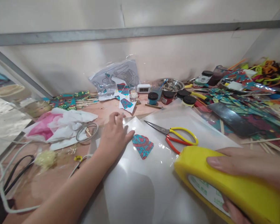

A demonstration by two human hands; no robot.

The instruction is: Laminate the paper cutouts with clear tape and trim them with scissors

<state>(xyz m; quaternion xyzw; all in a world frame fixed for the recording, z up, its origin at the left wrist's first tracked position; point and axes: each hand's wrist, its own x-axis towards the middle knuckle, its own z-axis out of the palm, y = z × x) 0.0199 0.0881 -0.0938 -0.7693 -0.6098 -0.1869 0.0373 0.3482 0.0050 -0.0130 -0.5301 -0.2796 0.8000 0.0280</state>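
Worktable (49, 186); cutout (143, 145) beside left fingers (130, 136); tape (245, 189) in right fingers (224, 162)

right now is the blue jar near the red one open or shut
Shut: the blue jar has its black lid seated on top.

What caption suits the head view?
Right hand holding a yellow tape roll, left hand beside a red-blue cutout, scissors nearby.

Head view, facing forward and down over worktable (37, 183), seemingly close.
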